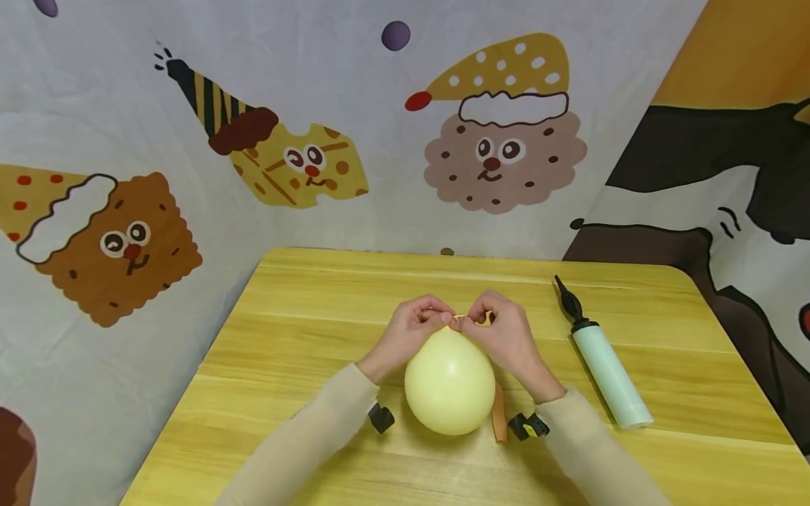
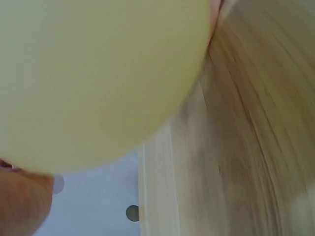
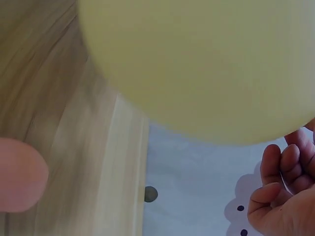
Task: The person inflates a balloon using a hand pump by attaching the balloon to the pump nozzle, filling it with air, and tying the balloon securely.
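An inflated pale yellow balloon is at the middle of the wooden table, its neck pointing toward the far side. My left hand pinches one side of the stretched neck between thumb and fingers. On the other side, my right hand pinches the neck too, close to the left fingertips. A thin yellow strand of the neck spans the small gap between them. In both wrist views the balloon fills much of the picture and hides the neck. Several curled fingers show beside it in the right wrist view.
A mint-green hand pump with a black nozzle lies on the table at right. A flat orange strip, perhaps a deflated balloon, lies partly behind the yellow balloon. Behind the table hangs a cartoon-printed cloth.
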A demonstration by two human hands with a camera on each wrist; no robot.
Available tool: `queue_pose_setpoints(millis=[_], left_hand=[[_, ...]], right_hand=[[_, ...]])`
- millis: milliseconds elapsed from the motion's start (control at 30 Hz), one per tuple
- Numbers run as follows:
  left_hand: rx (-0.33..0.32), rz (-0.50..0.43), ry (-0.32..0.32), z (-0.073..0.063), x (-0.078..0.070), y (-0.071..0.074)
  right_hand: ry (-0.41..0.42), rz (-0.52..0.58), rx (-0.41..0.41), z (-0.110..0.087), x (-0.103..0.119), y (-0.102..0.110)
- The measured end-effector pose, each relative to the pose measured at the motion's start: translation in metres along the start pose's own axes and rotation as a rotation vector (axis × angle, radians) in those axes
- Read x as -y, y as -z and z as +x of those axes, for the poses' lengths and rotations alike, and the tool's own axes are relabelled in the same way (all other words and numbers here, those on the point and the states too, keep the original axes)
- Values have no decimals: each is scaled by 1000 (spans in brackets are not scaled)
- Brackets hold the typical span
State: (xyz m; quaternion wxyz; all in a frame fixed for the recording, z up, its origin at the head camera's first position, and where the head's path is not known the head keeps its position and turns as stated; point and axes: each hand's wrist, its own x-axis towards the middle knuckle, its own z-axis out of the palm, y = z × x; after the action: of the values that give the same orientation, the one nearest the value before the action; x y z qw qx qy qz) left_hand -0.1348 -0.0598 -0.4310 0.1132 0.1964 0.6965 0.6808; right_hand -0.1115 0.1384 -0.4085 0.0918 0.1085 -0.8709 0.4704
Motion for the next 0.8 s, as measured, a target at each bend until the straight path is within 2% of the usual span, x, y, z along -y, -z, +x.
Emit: queue_pose_setpoints(millis=[200, 400, 467, 600, 700, 800], left_hand=[[-109, 39, -5, 4, 2, -8], [-174, 1, 88, 6, 3, -10], [-191, 8, 93, 7, 3, -9], [-212, 70, 61, 8, 4, -9], [-207, 142, 9, 7, 7, -11], [-211, 224, -70, 5, 8, -15]], right_hand=[[116, -88, -30, 2, -3, -4], [221, -204, -43, -1, -2, -6], [237, -235, -36, -3, 0, -7], [206, -233, -1, -4, 2, -7], [125, -172, 35, -3, 1, -6], [36, -88, 73, -1, -2, -4]])
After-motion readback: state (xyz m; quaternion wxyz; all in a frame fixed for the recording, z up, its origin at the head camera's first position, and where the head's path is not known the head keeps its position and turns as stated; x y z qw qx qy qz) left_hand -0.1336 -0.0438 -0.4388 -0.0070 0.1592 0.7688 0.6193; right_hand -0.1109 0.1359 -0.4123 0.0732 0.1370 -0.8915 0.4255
